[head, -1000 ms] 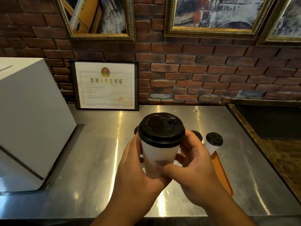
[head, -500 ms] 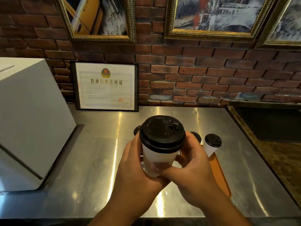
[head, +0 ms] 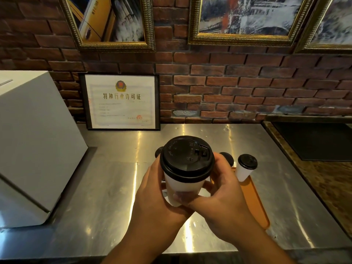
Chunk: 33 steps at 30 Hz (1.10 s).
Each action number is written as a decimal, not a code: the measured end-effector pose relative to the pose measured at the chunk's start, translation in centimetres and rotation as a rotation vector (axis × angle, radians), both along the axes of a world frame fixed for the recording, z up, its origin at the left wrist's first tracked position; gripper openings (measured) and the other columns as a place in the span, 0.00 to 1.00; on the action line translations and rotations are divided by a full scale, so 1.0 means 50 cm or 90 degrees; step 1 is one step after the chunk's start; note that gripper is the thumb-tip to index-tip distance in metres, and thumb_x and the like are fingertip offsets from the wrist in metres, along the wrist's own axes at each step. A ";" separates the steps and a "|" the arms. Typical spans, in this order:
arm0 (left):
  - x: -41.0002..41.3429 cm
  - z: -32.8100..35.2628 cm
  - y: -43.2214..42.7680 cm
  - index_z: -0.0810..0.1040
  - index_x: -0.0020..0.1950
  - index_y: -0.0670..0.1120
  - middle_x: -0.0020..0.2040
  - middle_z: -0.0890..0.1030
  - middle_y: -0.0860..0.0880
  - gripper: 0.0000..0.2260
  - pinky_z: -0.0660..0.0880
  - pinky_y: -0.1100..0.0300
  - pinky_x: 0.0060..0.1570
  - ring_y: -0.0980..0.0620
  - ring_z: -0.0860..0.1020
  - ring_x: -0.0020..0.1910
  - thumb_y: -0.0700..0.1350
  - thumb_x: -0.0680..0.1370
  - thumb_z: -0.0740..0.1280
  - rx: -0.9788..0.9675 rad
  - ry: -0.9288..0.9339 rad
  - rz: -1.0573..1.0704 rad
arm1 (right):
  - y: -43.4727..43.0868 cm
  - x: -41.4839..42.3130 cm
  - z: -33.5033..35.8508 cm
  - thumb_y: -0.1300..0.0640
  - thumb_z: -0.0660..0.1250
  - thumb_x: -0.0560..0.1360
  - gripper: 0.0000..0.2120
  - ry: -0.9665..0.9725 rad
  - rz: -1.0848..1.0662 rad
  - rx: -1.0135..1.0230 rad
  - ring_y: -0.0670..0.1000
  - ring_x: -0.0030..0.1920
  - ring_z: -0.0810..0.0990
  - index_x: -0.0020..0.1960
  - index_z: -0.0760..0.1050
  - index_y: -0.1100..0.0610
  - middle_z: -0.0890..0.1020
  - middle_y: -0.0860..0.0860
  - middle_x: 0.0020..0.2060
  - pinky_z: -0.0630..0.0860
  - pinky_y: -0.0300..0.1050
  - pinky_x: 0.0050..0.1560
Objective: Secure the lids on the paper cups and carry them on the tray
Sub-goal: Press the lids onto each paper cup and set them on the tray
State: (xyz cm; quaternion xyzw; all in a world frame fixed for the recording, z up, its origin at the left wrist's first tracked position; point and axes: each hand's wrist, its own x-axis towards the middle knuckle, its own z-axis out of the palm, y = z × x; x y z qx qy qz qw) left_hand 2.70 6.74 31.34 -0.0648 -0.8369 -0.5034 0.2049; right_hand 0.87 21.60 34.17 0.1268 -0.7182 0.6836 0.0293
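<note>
Fingers (head: 222, 172) curl round lidded cup (head: 182, 185)

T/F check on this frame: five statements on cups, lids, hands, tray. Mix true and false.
1. The left hand and the right hand both grip one paper cup. True.
2. That cup is uncovered. False: a black lid sits on it.
3. The small cup on the orange tray is lidded. True.
4. The held cup stands on the tray. False: the hands hold it up, off the tray.
5. A white box sits on the steel counter, left of the hands. True.
</note>
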 end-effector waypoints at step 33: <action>-0.002 -0.002 -0.009 0.56 0.72 0.82 0.66 0.73 0.76 0.47 0.78 0.73 0.53 0.71 0.73 0.66 0.64 0.62 0.81 0.016 -0.030 -0.025 | 0.001 -0.005 0.004 0.58 0.82 0.60 0.41 -0.002 0.009 0.018 0.37 0.64 0.79 0.61 0.73 0.23 0.82 0.35 0.62 0.81 0.32 0.53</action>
